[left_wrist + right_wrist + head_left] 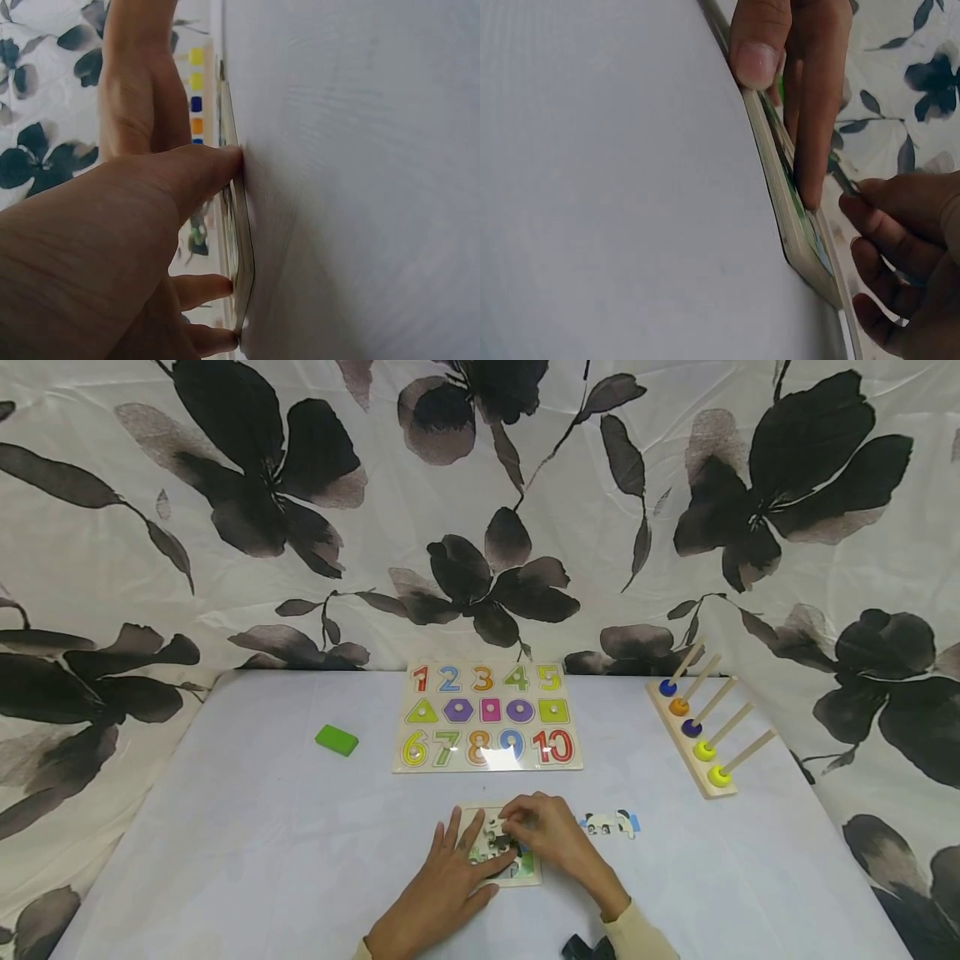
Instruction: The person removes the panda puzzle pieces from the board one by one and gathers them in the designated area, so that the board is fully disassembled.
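- The puzzle board, with panda artwork, lies flat on the white table, directly beneath both hands.
- A thin puzzle piece is pinched between the thumb and forefinger of the right hand, tilted above the board's upper part; whether its edge touches the board I cannot tell.
- The left hand grasps nothing: its fingers are spread and straight, the forefinger pressing the board's face, the thumb against its near edge.
- Loose panda pieces lie just right of the right hand.
- Beyond the board sits a number board, with a green block to its left and a peg rack to its right.
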The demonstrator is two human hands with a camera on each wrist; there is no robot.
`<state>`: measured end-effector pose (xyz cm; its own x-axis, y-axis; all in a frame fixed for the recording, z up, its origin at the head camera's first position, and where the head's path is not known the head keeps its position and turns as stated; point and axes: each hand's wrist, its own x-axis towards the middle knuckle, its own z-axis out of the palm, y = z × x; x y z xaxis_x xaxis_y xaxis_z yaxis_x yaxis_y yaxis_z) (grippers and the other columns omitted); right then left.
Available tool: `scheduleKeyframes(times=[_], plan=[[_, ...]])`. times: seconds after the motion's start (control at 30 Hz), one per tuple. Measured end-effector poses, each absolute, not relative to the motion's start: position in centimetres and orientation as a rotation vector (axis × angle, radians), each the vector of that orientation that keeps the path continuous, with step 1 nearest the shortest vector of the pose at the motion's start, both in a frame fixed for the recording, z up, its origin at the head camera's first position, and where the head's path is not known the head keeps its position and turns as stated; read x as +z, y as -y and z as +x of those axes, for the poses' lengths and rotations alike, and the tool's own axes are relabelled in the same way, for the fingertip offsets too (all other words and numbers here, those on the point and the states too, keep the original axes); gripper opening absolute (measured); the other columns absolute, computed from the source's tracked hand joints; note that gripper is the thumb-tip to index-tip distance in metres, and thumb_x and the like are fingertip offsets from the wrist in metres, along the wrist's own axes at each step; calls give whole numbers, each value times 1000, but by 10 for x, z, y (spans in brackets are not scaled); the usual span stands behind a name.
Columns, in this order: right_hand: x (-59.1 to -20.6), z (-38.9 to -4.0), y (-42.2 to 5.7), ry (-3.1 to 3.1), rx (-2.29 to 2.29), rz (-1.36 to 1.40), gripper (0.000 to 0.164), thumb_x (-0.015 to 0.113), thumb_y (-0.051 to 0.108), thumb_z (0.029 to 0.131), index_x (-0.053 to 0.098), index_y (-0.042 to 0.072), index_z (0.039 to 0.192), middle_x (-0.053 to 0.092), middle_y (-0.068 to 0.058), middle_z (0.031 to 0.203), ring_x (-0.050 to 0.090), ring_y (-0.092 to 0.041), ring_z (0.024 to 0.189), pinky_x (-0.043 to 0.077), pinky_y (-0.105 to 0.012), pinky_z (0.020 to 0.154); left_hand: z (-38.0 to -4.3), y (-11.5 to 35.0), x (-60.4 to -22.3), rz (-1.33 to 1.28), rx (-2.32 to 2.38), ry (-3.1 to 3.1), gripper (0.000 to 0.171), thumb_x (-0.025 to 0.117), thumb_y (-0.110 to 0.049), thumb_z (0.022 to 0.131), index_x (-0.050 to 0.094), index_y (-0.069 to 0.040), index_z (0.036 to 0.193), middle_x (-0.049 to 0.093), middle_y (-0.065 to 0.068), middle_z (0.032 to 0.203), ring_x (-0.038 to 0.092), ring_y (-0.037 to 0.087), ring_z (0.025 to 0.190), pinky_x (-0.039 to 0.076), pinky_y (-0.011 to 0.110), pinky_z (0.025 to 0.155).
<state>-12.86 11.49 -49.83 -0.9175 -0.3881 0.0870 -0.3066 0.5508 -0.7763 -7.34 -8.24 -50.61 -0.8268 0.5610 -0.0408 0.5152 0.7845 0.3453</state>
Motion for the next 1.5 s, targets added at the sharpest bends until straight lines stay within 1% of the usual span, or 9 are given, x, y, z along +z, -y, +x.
scheduleKeyframes(times=[0.27, 0.37, 0.6, 0.7, 0.83, 0.93, 1.2, 1.27, 1.5], plan=[[-490, -126, -132, -2720, -1351, -467, 10, 74, 12, 83, 73, 17, 92, 66, 13, 78, 60, -5, 77, 50, -28, 76, -75, 80, -504, 839, 463, -2824, 42, 58, -40, 93, 53, -40, 135, 29, 24, 153, 14, 55, 138, 25, 69, 104], [-490, -124, -141, -2729, -1358, -399, 10, 74, 13, 83, 73, 19, 90, 66, 13, 78, 60, -5, 78, 50, -28, 75, -75, 80, -505, 816, 461, -2807, 43, 58, -41, 93, 52, -42, 136, 27, 23, 154, 12, 54, 139, 24, 69, 105], [-491, -118, -166, -2754, -1397, -270, 10, 75, 11, 82, 73, 16, 90, 66, 11, 76, 59, -7, 74, 49, -25, 69, -75, 80, -505, 787, 491, -2784, 45, 58, -41, 93, 49, -44, 137, 25, 22, 155, 9, 54, 140, 21, 68, 106], [-490, -116, -176, -2752, -1411, -202, 10, 74, 10, 82, 73, 16, 90, 66, 11, 76, 61, -7, 76, 50, -26, 72, -75, 80, -505, 784, 501, -2788, 46, 58, -41, 93, 48, -45, 137, 26, 21, 155, 9, 54, 140, 21, 68, 106], [-490, -113, -191, -2745, -1423, -124, 10, 75, 12, 82, 73, 17, 90, 68, 11, 77, 65, -8, 82, 51, -31, 78, -74, 80, -504, 787, 513, -2797, 46, 59, -41, 92, 49, -44, 137, 26, 21, 155, 10, 54, 140, 22, 68, 106], [-491, -110, -201, -2749, -1427, -86, 10, 75, 14, 82, 73, 18, 91, 68, 10, 76, 66, -10, 83, 50, -33, 79, -74, 80, -505, 791, 516, -2799, 46, 59, -40, 92, 49, -44, 137, 26, 20, 155, 10, 54, 140, 22, 68, 106], [-492, -102, -221, -2787, -1413, 2, 10, 76, 17, 82, 73, 15, 91, 69, 8, 75, 62, -6, 78, 46, -25, 73, -74, 79, -506, 779, 514, -2800, 47, 60, -39, 92, 49, -44, 137, 27, 20, 154, 10, 54, 140, 22, 68, 106], [-492, -100, -225, -2790, -1410, 8, 10, 76, 16, 81, 73, 14, 91, 69, 7, 76, 62, -6, 77, 47, -24, 73, -74, 79, -505, 779, 516, -2803, 47, 60, -39, 92, 49, -44, 137, 28, 21, 154, 10, 54, 140, 22, 68, 106], [-494, -94, -235, -2752, -1384, 27, 9, 75, 16, 82, 73, 15, 91, 70, 7, 78, 65, -7, 81, 48, -24, 76, -74, 79, -505, 778, 526, -2806, 47, 61, -38, 92, 49, -44, 137, 27, 20, 154, 10, 54, 140, 21, 68, 106]])
